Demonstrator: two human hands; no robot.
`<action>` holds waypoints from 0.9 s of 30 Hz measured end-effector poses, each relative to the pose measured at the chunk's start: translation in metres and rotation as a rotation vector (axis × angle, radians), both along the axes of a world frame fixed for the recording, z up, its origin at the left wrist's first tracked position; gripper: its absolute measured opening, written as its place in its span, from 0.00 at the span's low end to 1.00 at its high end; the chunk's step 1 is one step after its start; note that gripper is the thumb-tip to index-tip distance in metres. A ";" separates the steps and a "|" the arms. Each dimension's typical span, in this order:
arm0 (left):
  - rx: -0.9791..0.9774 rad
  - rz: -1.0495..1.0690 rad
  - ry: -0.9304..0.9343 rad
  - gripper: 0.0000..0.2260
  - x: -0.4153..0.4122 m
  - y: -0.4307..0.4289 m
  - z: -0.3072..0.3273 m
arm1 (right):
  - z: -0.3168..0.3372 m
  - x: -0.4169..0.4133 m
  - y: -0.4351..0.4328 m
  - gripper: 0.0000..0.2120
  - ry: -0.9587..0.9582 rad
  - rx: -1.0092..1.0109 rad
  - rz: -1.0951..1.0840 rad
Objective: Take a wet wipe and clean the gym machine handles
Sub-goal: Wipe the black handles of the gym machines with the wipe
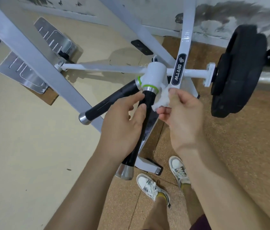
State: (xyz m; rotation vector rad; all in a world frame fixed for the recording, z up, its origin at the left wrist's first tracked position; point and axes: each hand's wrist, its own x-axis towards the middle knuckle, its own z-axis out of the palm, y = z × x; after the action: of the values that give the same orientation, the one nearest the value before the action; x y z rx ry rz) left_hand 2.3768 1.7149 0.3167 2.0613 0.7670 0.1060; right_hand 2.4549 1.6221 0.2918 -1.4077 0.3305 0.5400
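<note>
- Both forearms reach out and down from the bottom of the view, and the hands meet at the near handle (149, 105).
- The left hand (122, 125) is back-up, its fingers (136, 98) nearly straight, tips touching the handle's upper end without wrapping it.
- The right hand (182, 117) has thumb and fingers pinched on the one wet wipe (160, 101).
- The bunched white wipe sits up against the handle's right side, just under the white hub (155, 75).
- Two black handles leave that hub: the near one points toward the person, the side handle (109, 101) angles off left.
- Two white shoes (150, 185) stand on the floor below.
- Two metal footplates (54, 37) lie upper left.
- Black weight plates (237, 72) hang at right; their number cannot be told.
</note>
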 end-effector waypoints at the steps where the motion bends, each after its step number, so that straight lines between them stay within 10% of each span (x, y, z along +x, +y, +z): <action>1: -0.031 0.041 -0.056 0.10 -0.002 -0.002 0.005 | 0.007 -0.004 -0.002 0.09 0.022 0.058 0.044; 6: -0.353 0.180 -0.192 0.02 -0.010 -0.011 0.023 | 0.031 -0.018 0.008 0.10 -0.038 -0.019 0.249; 13: -0.015 0.075 -0.129 0.11 -0.028 0.012 0.021 | 0.045 -0.018 0.023 0.10 -0.132 -0.124 0.482; 18: -0.302 0.400 -0.137 0.12 -0.040 0.033 0.032 | 0.049 -0.027 0.030 0.07 -0.304 -0.134 0.339; 27: -1.284 0.799 -0.490 0.06 -0.047 0.053 0.022 | 0.056 -0.029 0.052 0.08 0.378 0.419 0.053</action>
State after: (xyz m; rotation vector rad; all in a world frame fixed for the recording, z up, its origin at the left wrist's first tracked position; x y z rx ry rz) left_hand 2.3297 1.7679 0.3388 0.4264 0.9310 0.4151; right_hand 2.4257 1.6741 0.3482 -0.9081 0.4524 0.8681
